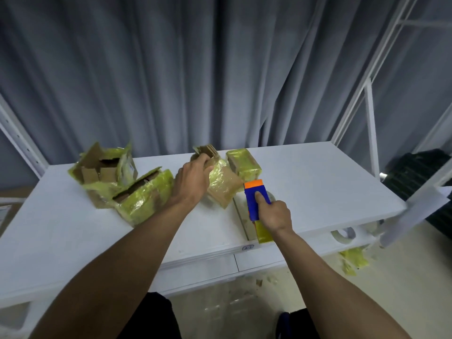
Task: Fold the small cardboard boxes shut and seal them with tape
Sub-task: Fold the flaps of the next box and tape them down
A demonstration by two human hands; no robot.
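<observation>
Four boxes stood on the table [318,179]. Bearings were taken from the centre box [221,187].

- The rear box [243,162] sat at 2 o'clock, just beside it.
- The near-left box [144,194] lay at 9 o'clock, close by.
- The far-left box [97,167] lay at 10 o'clock, behind the near-left box and touching it.
- The left hand [193,179] gripped the centre box's far end at 11 o'clock.
- The tape dispenser [255,199], held in the right hand [276,214], stood at 4 o'clock, just beside the centre box.
- A tape roll [342,234] lay on the lower shelf [313,243], also at 4 o'clock but well apart.
- A curtain [195,69] hung behind the table at 12 o'clock.

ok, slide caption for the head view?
Left hand holds a taped box on the table; right hand grips a blue dispenser.
</observation>
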